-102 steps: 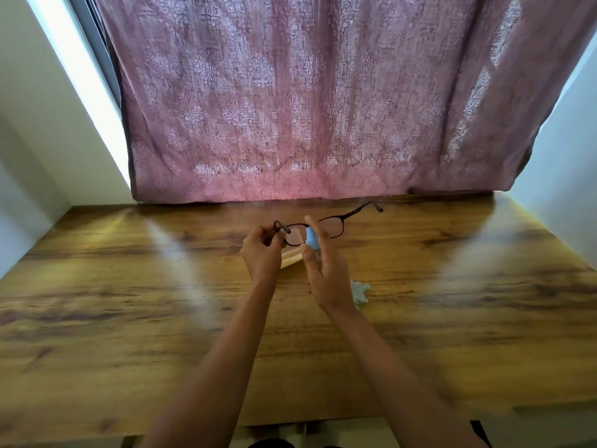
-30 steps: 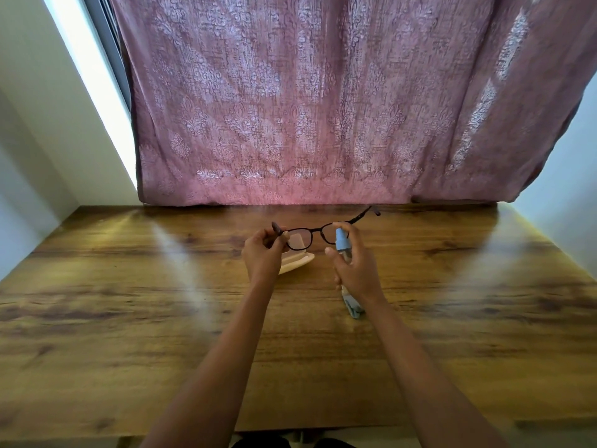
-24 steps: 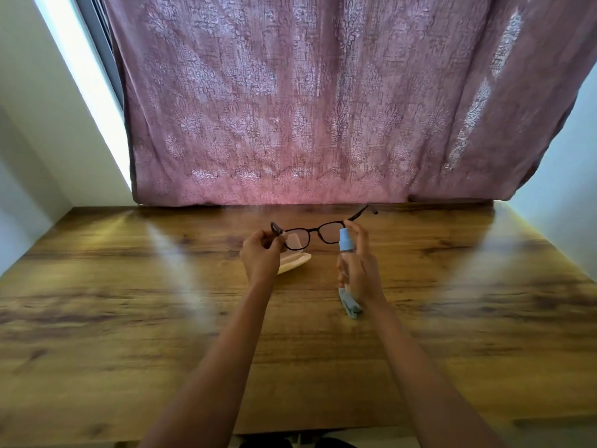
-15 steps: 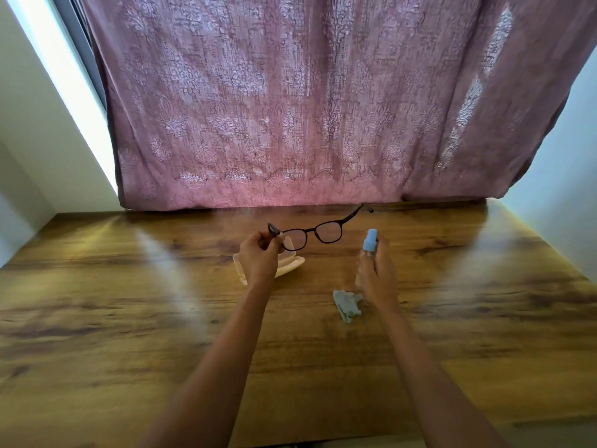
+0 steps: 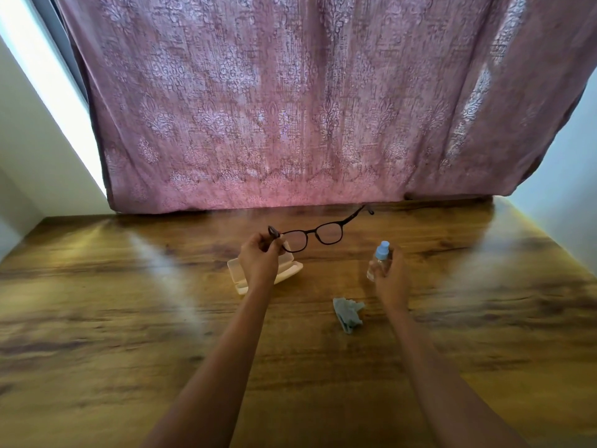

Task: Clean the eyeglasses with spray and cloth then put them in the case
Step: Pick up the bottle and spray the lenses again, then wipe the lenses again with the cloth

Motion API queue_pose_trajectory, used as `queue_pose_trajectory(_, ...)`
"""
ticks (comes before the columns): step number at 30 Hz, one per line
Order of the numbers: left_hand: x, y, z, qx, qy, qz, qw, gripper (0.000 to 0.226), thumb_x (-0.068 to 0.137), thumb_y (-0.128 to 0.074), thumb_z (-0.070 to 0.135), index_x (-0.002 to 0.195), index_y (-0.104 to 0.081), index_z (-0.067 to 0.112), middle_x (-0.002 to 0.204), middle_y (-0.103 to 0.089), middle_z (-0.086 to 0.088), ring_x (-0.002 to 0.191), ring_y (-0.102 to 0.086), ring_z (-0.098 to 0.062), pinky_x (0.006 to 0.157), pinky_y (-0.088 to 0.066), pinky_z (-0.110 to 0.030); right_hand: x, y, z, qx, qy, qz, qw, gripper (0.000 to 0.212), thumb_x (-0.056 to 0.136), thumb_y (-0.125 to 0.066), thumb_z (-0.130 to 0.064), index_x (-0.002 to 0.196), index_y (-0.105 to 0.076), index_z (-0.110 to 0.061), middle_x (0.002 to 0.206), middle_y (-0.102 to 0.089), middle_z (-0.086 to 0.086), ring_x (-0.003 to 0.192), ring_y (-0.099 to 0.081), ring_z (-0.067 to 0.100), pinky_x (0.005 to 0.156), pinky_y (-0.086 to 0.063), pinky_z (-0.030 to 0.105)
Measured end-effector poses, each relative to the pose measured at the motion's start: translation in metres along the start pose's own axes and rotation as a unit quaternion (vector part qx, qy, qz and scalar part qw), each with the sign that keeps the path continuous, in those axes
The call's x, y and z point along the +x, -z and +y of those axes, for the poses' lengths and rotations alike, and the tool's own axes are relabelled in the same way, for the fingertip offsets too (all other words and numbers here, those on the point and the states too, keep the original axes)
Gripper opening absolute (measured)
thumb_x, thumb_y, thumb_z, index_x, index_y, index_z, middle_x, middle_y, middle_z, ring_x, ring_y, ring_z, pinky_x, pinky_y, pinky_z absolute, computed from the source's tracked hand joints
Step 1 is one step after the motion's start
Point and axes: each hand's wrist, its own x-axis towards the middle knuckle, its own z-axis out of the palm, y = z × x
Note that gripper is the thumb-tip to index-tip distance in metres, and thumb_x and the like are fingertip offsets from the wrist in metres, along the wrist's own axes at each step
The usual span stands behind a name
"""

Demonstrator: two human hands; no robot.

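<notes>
Eyeglasses [image 5: 311, 234] are held in the air above the table [image 5: 129, 318], one temple end pinched in the curled fingers of the left hand [image 5: 260, 261].

Frame judged light, thin and fragile: hold by temple or rim, never the lenses. The right hand [image 5: 392, 279] is wrapped round the spray bottle [image 5: 379, 258], apart from the lenses. The cream case [image 5: 290, 271] lies beneath the left hand, the crumpled cloth [image 5: 348, 313] between the forearms. Tabletop extends wide on both sides. The curtain [image 5: 290, 124] hangs at the far edge.
</notes>
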Motion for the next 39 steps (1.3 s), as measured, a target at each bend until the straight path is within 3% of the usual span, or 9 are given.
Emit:
queue_pose_trajectory(12, 0.004, -0.002, -0.004, -0.004, -0.003, -0.004, 1.0, 0.006, 0.082, -0.067, 0.012, 0.085, -0.065, 0.017, 0.078, -0.068, -0.001, 0.069, -0.065, -0.006, 0.069, -0.055, -0.023, 0.001, -0.009, 0.01, -0.027, -0.058, -0.009, 0.998, 0.042, 0.088, -0.057, -0.009, 0.128, -0.044, -0.004, 0.124, -0.055, 0.017, 0.114, -0.052, 0.03, 0.091, -0.042, 0.038)
queue_pose_trajectory(19, 0.002, -0.001, -0.002, -0.001, 0.001, 0.001, 1.0, 0.007, 0.082, -0.067, 0.01, 0.088, -0.066, 0.014, 0.075, -0.066, 0.002, 0.065, -0.063, -0.001, 0.057, -0.051, -0.008, 0.0, -0.01, 0.009, -0.023, -0.073, -0.01, 0.997, 0.047, 0.088, -0.057, -0.01, 0.132, -0.041, -0.006, 0.129, -0.053, 0.016, 0.119, -0.05, 0.03, 0.093, -0.041, 0.036)
queue_pose_trajectory(26, -0.003, 0.005, -0.002, 0.007, -0.01, 0.001, 1.0, 0.012, 0.083, -0.065, 0.006, 0.094, -0.068, 0.007, 0.08, -0.068, -0.003, 0.067, -0.063, -0.004, 0.056, -0.051, -0.007, -0.011, -0.003, 0.005, -0.002, -0.083, 0.041, 0.996, 0.065, 0.082, -0.065, -0.008, 0.138, -0.033, -0.007, 0.138, -0.044, 0.013, 0.124, -0.045, 0.028, 0.092, -0.039, 0.031)
queue_pose_trajectory(31, -0.01, 0.01, -0.003, -0.003, -0.006, -0.001, 1.0, 0.013, 0.083, -0.065, 0.004, 0.095, -0.068, 0.003, 0.082, -0.068, -0.006, 0.067, -0.064, -0.008, 0.06, -0.054, -0.011, -0.028, 0.003, 0.005, -0.001, -0.104, 0.096, 0.99, 0.053, 0.084, -0.063, -0.01, 0.13, -0.039, -0.002, 0.134, -0.043, 0.016, 0.116, -0.05, 0.03, 0.086, -0.042, 0.031)
queue_pose_trajectory(35, -0.02, 0.015, -0.003, 0.0, -0.015, -0.005, 1.0, 0.009, 0.083, -0.065, 0.004, 0.091, -0.067, 0.001, 0.074, -0.065, -0.001, 0.065, -0.062, -0.005, 0.058, -0.052, -0.009, -0.041, 0.0, 0.01, -0.024, -0.11, 0.074, 0.991, 0.034, 0.082, -0.062, -0.007, 0.114, -0.05, -0.005, 0.118, -0.054, 0.015, 0.101, -0.057, 0.029, 0.074, -0.04, 0.028)
queue_pose_trajectory(39, -0.03, 0.02, -0.005, -0.011, -0.016, -0.013, 1.0, 0.008, 0.083, -0.064, 0.001, 0.09, -0.066, 0.003, 0.072, -0.063, 0.001, 0.065, -0.061, -0.004, 0.058, -0.053, -0.009, -0.055, -0.005, 0.012, -0.054, -0.089, 0.021, 0.994, 0.022, 0.083, -0.06, -0.006, 0.104, -0.059, -0.009, 0.112, -0.057, 0.012, 0.097, -0.055, 0.026, 0.073, -0.037, 0.027)
